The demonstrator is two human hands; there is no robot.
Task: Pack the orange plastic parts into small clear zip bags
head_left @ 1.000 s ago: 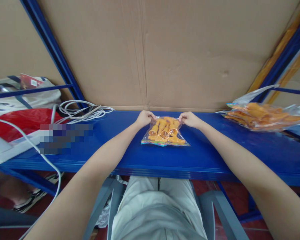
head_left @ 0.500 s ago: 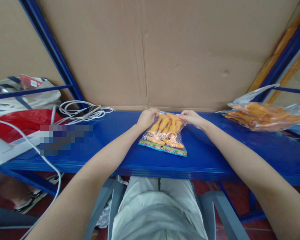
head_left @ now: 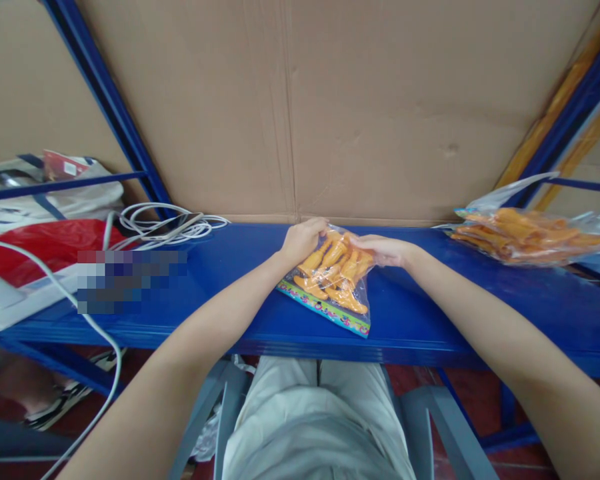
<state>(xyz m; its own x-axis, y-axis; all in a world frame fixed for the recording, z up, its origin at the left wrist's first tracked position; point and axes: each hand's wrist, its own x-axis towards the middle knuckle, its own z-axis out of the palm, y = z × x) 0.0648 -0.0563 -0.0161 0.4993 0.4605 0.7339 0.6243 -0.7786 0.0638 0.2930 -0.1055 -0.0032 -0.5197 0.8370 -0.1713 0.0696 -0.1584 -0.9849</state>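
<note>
A clear plastic bag [head_left: 333,270] with several orange pieces inside lies on the blue table, its green and blue patterned edge turned toward me. My left hand [head_left: 304,240] grips the bag's far left corner, fingers closed on the plastic. On the far right side, my right hand [head_left: 383,249] holds the bag, its fingers reaching over the top of the orange pieces. The bag sits at a slant, its patterned edge running down to the right near the table's front edge.
Another bag of orange pieces [head_left: 525,233] lies at the right. Coiled white cables [head_left: 180,227], a red bag [head_left: 45,247] and a cloth bag [head_left: 80,197] are at the left. A cardboard sheet [head_left: 370,113] stands behind the blue table [head_left: 205,273]. A person's shoe shows at lower left.
The bag has turned, its patterned edge now steeper and its right corner nearer me. My right hand has moved slightly nearer me, its fingers further over the bag.
</note>
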